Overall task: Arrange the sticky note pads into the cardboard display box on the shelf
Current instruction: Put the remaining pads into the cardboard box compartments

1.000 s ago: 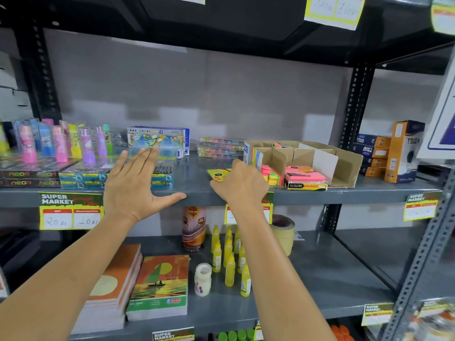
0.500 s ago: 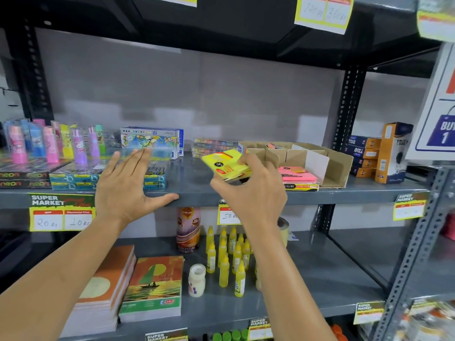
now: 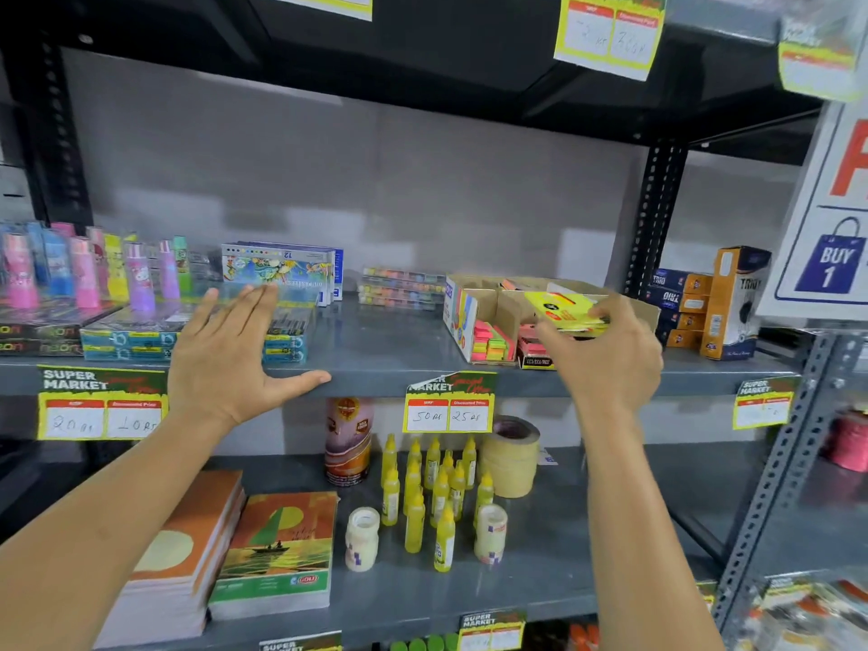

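My right hand grips a yellow sticky note pad and holds it flat just above the front of the cardboard display box on the grey shelf. Inside the box, pink and green pads stand in the left compartment and a pink pad lies to their right, partly hidden by my hand. My left hand rests open on the shelf's front edge, fingers spread, well left of the box.
Colourful pen packs and crayon boxes fill the shelf's left side. Blue and orange boxes stand right of the display box. Below are notebooks, glue bottles and tape rolls. Price tags hang on shelf edges.
My right hand picked the yellow pad up from the shelf and carried it rightward, over the display box. My left hand stayed on the shelf edge.
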`<state>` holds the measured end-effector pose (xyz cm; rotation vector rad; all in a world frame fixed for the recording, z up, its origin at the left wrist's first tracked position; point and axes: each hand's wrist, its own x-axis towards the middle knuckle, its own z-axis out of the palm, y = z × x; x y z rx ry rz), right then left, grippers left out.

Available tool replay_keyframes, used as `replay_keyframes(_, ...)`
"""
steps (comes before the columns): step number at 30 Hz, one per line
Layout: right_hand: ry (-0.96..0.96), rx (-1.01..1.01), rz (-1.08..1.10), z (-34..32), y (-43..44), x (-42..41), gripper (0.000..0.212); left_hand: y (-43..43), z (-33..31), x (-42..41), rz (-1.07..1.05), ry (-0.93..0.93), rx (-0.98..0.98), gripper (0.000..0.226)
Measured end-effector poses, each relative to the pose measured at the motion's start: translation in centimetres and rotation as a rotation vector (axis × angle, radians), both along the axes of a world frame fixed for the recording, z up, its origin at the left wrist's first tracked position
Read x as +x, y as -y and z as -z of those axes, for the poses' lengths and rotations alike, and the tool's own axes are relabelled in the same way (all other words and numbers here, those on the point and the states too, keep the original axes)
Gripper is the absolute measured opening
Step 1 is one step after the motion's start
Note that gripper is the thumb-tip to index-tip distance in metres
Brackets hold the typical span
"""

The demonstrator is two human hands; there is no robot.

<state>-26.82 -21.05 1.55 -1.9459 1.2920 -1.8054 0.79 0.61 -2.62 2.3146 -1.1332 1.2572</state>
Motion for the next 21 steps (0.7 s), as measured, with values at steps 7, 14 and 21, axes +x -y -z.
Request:
replay_keyframes(7,-0.176,0.088,0.011,1.1,1.6,1.5,0.062,0.0,0.0,0.0,0.001,-0.004,0.0,0.119)
replay_keyframes(14,-0.25,0.096,-0.038,0.9,2.4,1.4,0.068,0.0,0.0,0.0,-0.005,-0.007,0.009,0.119)
replay_keyframes(21,-0.184,-0.075,-0.214,1.6,3.6,-0.4,0.042,0.0,-0.1,-0.1,-0.004,-0.011,0.0,0.119)
